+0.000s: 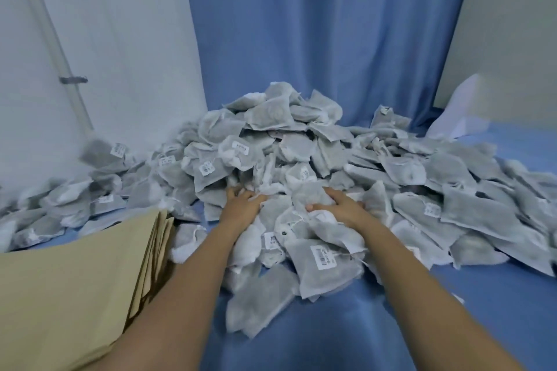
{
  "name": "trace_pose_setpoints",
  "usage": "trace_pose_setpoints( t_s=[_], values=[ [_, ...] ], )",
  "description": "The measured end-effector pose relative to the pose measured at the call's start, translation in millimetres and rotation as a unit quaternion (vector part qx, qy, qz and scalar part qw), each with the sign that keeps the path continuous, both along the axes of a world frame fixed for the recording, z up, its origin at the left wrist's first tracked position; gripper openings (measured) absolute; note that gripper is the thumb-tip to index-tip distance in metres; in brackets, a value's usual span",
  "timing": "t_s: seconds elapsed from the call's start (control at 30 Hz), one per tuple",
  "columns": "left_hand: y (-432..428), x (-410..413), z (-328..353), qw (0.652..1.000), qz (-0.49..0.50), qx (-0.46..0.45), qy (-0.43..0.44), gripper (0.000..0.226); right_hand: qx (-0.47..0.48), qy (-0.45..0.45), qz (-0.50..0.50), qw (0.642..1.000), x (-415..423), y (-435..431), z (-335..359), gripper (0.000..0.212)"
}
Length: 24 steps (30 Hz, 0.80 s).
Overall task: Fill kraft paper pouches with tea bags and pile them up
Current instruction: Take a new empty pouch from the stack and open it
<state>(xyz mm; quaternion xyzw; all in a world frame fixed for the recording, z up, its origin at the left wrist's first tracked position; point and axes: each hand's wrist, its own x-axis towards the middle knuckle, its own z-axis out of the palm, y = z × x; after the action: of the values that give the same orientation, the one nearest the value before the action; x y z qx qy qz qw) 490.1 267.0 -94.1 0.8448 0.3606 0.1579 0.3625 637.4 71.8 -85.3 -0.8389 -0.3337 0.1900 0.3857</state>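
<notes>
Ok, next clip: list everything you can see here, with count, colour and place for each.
tea bags: too many to count, grey mesh with white labels, one big heap across the middle, spreading left and right
kraft paper pouches: one flat stack, tan, lower left
cloth: one, blue, under everything
curtain: one, blue, behind the heap
wall: white, back left
pipe: one, pale, on the left wall
white sheet: one, far right, kind unclear
left hand: fingers sunk in the heap's front, grip hidden
right hand: fingers and thumb curled round tea bags
</notes>
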Motion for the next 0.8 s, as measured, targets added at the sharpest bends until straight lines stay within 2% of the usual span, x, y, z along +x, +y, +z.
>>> trace_pose_setpoints(
  t_s=[0.07,0.13,0.27,0.37,0.47,0.5,0.57,0.63,0.67,0.73,0.8],
  values=[
    [-30,-22,3,0.998,0.016,-0.04,-0.049,0.052,-0.019,-0.01,0.003,1.0,-26,-8,0,0.074],
    [-56,-46,2,0.997,0.011,-0.053,-0.062,0.04,-0.025,0.005,-0.004,1.0,-44,-19,0,0.075],
    [-105,-95,0,0.999,0.007,-0.03,-0.043,0.043,-0.023,0.021,-0.01,0.999,-83,-50,-1,0.077],
    [-131,-118,7,0.998,-0.019,0.059,0.002,0.049,-0.047,-0.012,-0.027,0.998,-108,-68,-1,0.075],
    [-146,-139,26,0.973,-0.047,0.183,0.134,0.04,-0.097,-0.101,-0.021,0.99,-128,-72,13,0.077],
    [-150,-147,36,0.963,-0.039,0.227,0.139,0.038,-0.113,-0.116,-0.026,0.986,-133,-72,19,0.08],
    [-154,-169,53,0.949,-0.012,0.301,0.093,0.036,-0.142,-0.132,-0.042,0.98,-143,-69,29,0.088],
    [-148,-201,60,0.921,0.043,0.384,0.052,0.035,-0.138,-0.145,-0.058,0.978,-160,-62,36,0.091],
    [-140,-220,58,0.909,0.077,0.404,0.065,0.04,-0.124,-0.16,-0.059,0.978,-171,-58,38,0.091],
    [-128,-259,50,0.912,0.138,0.349,0.163,0.058,-0.106,-0.189,-0.041,0.975,-193,-53,36,0.089],
    [-124,-287,36,0.926,0.124,0.267,0.238,0.068,-0.116,-0.22,-0.025,0.968,-209,-52,27,0.087]
  ],
)
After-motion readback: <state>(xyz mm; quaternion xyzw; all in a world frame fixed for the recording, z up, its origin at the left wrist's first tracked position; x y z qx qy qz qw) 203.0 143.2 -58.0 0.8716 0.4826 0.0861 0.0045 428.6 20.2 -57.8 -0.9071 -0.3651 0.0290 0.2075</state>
